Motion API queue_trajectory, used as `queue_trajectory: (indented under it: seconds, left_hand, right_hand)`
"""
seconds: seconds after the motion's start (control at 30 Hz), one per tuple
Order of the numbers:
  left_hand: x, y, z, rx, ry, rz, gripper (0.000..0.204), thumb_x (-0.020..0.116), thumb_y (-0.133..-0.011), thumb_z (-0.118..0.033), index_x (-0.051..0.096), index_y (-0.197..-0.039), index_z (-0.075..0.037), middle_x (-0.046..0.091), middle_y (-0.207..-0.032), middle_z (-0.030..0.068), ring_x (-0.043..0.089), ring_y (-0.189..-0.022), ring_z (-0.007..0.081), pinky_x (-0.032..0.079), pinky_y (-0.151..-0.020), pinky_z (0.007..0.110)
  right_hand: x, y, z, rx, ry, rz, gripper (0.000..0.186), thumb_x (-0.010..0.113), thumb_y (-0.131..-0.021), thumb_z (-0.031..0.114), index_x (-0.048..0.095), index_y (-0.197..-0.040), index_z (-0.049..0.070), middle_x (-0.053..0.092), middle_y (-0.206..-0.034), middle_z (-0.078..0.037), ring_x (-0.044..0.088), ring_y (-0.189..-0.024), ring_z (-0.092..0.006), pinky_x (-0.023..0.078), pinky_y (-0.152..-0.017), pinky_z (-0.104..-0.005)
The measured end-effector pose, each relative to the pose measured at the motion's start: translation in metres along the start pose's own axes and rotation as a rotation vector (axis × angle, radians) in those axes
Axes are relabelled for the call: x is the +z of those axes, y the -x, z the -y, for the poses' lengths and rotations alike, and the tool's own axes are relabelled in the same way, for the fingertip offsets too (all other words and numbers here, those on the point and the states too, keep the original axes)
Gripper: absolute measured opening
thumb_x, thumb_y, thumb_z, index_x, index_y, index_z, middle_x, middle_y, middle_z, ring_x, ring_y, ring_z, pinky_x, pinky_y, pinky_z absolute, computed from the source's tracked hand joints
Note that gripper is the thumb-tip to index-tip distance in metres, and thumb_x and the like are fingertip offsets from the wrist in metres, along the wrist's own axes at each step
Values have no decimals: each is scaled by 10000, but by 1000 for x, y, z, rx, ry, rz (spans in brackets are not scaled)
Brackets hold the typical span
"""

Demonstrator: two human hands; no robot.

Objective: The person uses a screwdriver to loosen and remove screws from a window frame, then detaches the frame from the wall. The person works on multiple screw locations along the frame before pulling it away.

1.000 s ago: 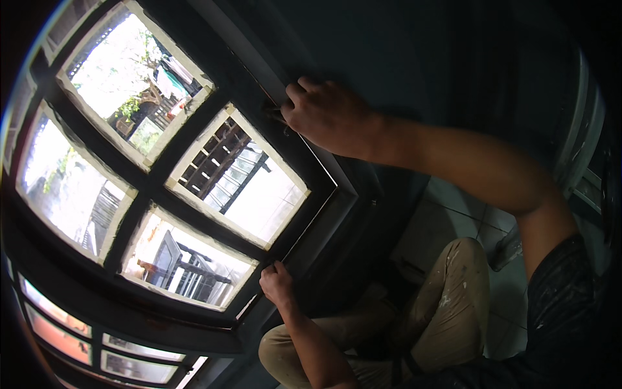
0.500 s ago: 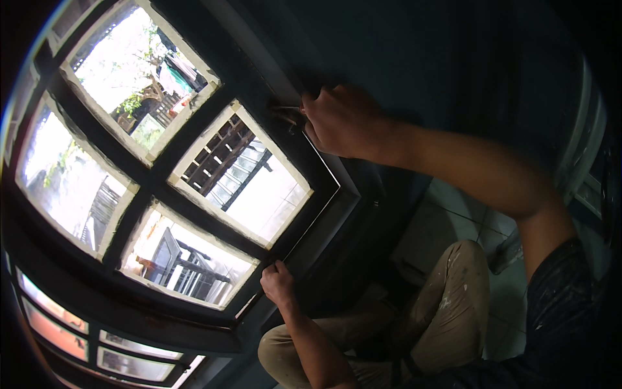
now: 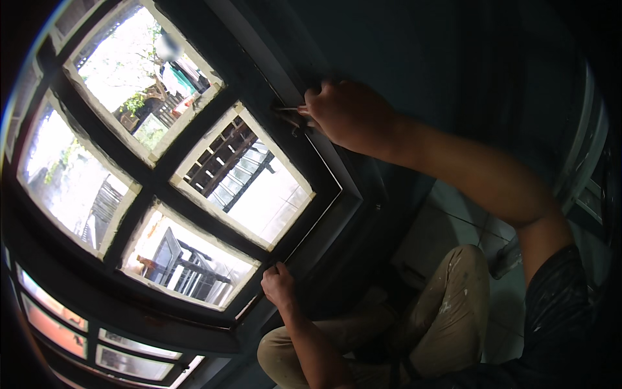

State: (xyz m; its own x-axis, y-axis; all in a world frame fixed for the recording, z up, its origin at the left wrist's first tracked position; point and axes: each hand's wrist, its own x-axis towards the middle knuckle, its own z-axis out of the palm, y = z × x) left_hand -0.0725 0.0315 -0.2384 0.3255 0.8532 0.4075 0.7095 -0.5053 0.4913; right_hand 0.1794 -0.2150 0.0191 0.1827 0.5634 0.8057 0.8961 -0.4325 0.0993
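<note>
In the head view, the window (image 3: 155, 174) stands tilted to the left, with pale strips (image 3: 277, 150) edging its panes. A thin bright line shows along part of its upper-right edge, between it and the surrounding frame (image 3: 343, 204); another shows along its lower-right edge. To the right of the window, a dark surface (image 3: 389, 45) leaves unobstructed room above the right forearm. Floor tiles (image 3: 453, 214) lie farther right and lower, beneath that forearm, and the bent knees in stained tan trousers (image 3: 457, 305) crowd the space below and right of the window.

The right hand (image 3: 350, 117) is just outside the window's upper-right edge, knuckles up, fingers narrowed on the near end of a thin rod (image 3: 289, 109) that points left onto the window's dark border. Its elbow is bent well to the right, under a dark sleeve (image 3: 560, 282). The left hand (image 3: 278, 285) is at the window's lower-right edge, fingers curled, forearm rising from below; whether it grips anything, I cannot tell.
</note>
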Motion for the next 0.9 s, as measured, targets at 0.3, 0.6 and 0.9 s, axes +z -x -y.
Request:
queue_trajectory:
  seconds: [0.3, 0.6, 0.9]
  left_hand:
    - [-17, -1, -6, -134, -31, 196, 513, 613, -1016, -456, 778, -940, 24, 741, -909, 296, 726, -909, 501, 554, -837, 569]
    - [-113, 4, -207, 89, 996, 350, 475, 615, -1100, -431, 641, -821, -48, 495, -623, 1, 449, -501, 77, 313, -474, 245]
    - [-97, -54, -295, 54, 1304, 594, 550, 655, -1031, -568, 735, -948, -30, 578, -753, -23, 509, -628, 58, 389, -577, 249]
  right_hand:
    - [12, 11, 3, -86, 139, -286, 164, 720, -958, 140, 706, -1090, 43, 744, -856, -133, 778, -847, -280, 645, -666, -376]
    - [22, 15, 3, -35, -48, -364, 386, 786, -951, 107, 615, -1294, 54, 585, -1057, -112, 625, -978, -263, 561, -741, -392]
    - [25, 19, -8, -230, -92, -403, 503, 732, -1028, 153, 569, -1499, 220, 544, -1173, -119, 615, -1013, -293, 564, -778, -393]
